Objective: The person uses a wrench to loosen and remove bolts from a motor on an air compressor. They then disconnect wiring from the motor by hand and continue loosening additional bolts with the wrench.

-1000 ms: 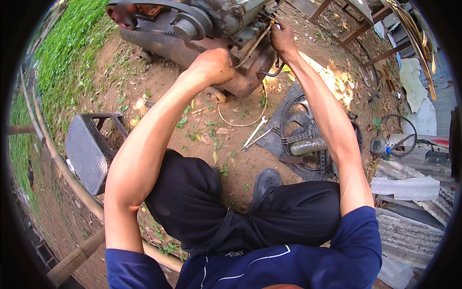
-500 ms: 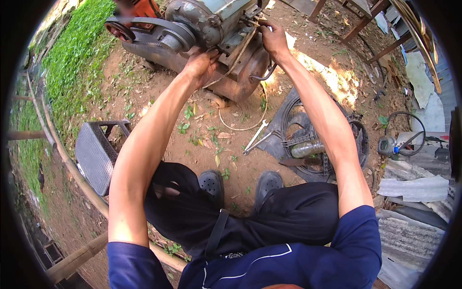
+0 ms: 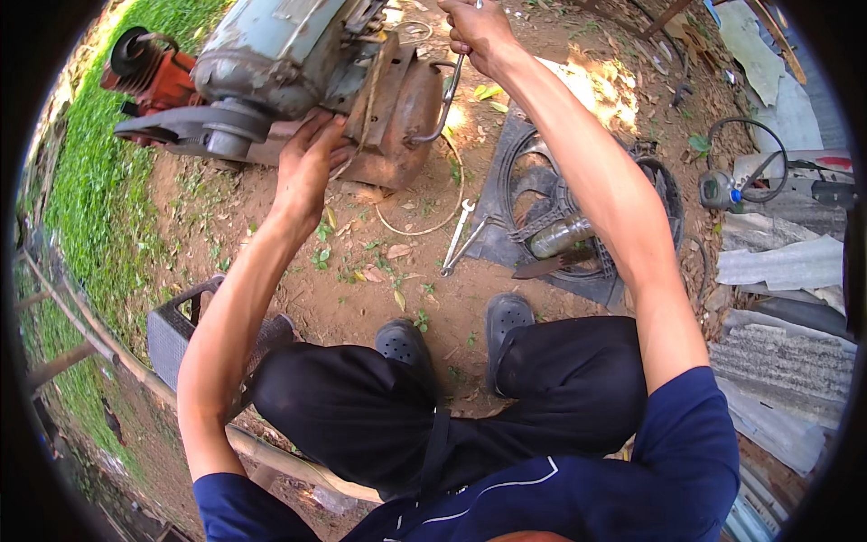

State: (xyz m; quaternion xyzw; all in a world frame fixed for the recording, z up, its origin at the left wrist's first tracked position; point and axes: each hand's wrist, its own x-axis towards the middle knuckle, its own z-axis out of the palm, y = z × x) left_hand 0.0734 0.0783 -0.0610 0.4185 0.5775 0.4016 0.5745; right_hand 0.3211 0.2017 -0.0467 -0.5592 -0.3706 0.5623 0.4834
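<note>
Step in hand: apparently tool work on the belt-driven machine (image 3: pixel 271 68)
Machine: upper left, on the ground (image 3: pixel 352 303)
Left hand (image 3: pixel 309 167): fingers extended, against machine's near side
Right hand (image 3: pixel 481 38): closed around slim metal tool (image 3: pixel 458 74)
Next move: likely calls for controlled tool placement
Surface: bare soil, scattered leaves, wrenches (image 3: pixel 458 237)
Yard: grass (image 3: pixel 101 203) left, corrugated sheets (image 3: pixel 784 366) right

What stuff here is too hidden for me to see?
In the head view:
Motor: top cut off by the upper edge.
Under the left hand: covered by that hand.
Tool: partly covered by the right hand.
Box: partly behind the left forearm.
</note>
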